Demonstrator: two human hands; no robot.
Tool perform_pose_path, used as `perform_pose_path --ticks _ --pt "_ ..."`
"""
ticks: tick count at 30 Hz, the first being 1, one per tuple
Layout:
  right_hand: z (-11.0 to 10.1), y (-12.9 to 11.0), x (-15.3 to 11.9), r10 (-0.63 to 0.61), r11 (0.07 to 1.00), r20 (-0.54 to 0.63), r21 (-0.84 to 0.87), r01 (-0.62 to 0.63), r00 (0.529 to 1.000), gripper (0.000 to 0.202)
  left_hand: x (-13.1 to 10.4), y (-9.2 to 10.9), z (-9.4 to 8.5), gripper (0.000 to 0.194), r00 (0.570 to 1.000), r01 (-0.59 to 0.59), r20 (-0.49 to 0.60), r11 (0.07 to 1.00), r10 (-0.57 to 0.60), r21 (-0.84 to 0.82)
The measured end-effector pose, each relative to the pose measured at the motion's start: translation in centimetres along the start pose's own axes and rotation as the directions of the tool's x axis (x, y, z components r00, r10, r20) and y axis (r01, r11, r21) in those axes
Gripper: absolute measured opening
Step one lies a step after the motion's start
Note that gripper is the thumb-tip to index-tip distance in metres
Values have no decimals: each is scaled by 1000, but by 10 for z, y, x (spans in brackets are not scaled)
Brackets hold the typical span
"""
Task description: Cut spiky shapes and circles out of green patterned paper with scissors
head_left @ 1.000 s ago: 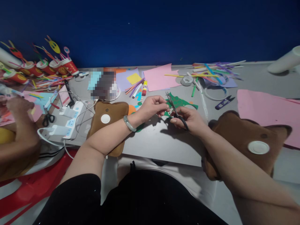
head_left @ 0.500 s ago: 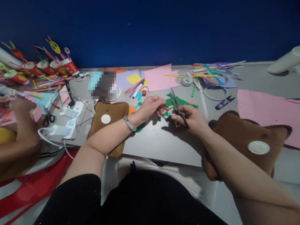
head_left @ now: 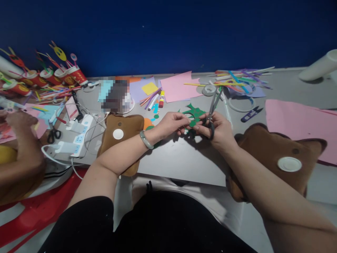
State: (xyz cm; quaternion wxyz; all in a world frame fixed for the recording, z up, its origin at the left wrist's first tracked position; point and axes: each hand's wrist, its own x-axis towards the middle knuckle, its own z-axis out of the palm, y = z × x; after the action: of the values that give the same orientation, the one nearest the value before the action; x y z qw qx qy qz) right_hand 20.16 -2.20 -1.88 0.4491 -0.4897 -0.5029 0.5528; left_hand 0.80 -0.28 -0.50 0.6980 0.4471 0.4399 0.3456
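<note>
My left hand [head_left: 173, 125], with a bangle at the wrist, is closed in a pinch at the left edge of a small green paper piece [head_left: 193, 123]. My right hand [head_left: 217, 130] is wrapped round dark-handled scissors [head_left: 212, 109], whose blades point up and away from the paper. The right thumb and a fingertip also meet the right edge of the green piece. Jagged green paper scraps [head_left: 193, 108] lie on the table just behind the fingers. Green cut circles [head_left: 156, 116] and an orange paper piece [head_left: 147, 123] are left of my left hand.
Brown cushions [head_left: 276, 158] lie at both sides of the table [head_left: 171, 165]. A glue stick [head_left: 161, 99], markers, tape rolls [head_left: 209, 90], thread snips [head_left: 251, 114] and pink paper [head_left: 179, 86] lie behind. At left are a power strip [head_left: 82, 135], red cups [head_left: 78, 75] and another person's arm [head_left: 23, 144].
The scissors have swung from the paper to point up and away. The right fingers have come to the small green piece, and the jagged green scraps now lie behind the hands.
</note>
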Motion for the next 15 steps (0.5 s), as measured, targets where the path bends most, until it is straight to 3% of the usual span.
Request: perform_pose_path --ticks 9,15 --pt "-2 -1 1 -12 1000 -23 -6 12 1000 59 -4 5 1 28 984 118 124 987 -131 107" --pt "-2 1 1 -33 999 52 -25 34 998 53 -2 0 -3 20 992 23 122 997 -31 68"
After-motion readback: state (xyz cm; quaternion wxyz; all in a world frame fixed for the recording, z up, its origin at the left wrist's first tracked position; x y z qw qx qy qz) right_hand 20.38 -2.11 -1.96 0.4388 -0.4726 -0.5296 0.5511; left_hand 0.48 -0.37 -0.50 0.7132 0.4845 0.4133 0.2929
